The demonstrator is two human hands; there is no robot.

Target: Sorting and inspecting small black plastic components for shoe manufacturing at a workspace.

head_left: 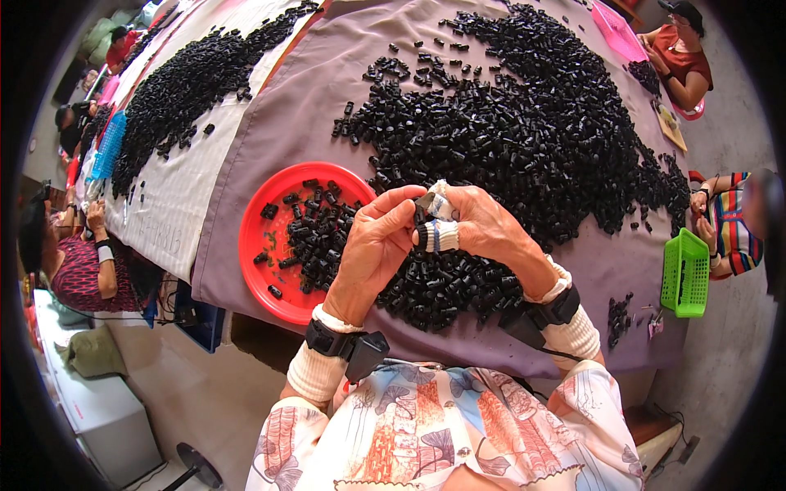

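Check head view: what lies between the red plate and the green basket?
In the head view, both hands, pinching a small black part, and a heap of black parts on the purple cloth lie between red plate and green basket.

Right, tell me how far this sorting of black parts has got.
Done: a modest batch of black parts lies in the red tray. In hand: the left hand and right hand pinch one small black part between them, some fingers taped. Left: the big pile on the purple cloth is far larger than the tray's share.
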